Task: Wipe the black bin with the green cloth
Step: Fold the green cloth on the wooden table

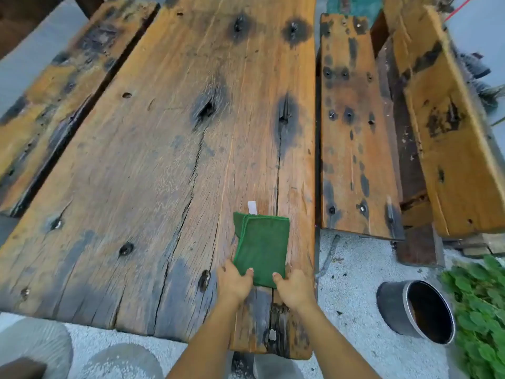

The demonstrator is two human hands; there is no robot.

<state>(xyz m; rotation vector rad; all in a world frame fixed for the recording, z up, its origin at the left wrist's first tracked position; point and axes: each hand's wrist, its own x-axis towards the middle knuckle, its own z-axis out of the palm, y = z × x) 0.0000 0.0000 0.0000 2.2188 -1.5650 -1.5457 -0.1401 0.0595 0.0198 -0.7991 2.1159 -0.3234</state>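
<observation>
A folded green cloth (pixel 261 248) with a white tag at its far edge lies on the wooden table (pixel 164 160) near the front right corner. My left hand (pixel 235 281) pinches the cloth's near left corner, thumb on top. My right hand (pixel 293 287) pinches the near right corner the same way. The black bin (pixel 396 305) lies tipped on its side on the gravel ground to the right of the table, its open mouth facing right and toward me.
A wooden bench (pixel 355 127) runs along the table's right side, with more planks (pixel 448 119) beyond it. Green plants (pixel 481 310) grow right of the bin. Another bench (pixel 54 99) lies at the left. Round stepping stones (pixel 35 348) sit on the ground below.
</observation>
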